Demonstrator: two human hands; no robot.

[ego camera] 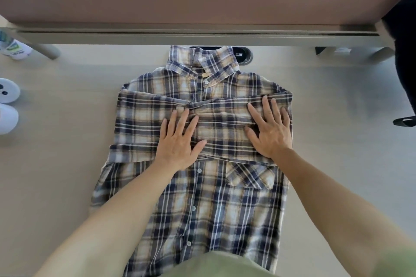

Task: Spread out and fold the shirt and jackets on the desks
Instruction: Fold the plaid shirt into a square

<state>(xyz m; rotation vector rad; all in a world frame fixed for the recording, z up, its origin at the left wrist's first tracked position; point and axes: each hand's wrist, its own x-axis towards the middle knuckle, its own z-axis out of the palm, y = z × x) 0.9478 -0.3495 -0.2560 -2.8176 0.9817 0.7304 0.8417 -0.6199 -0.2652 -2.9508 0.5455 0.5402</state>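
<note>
shirt: plaid button-up shirt (202, 186) front-up on pale desk (63, 164), collar at far edge, both sleeves folded across chest
left hand (180, 141): flat, fingers spread, pressing folded sleeves
right hand (270, 130): flat, fingers spread, pressing same band, right of centre

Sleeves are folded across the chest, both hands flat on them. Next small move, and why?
Probably lift the left hand and right hand, then fold the lower half of the plaid shirt up toward the collar: both sleeves already lie flat across the chest, while everything below them lies unfolded.
</note>
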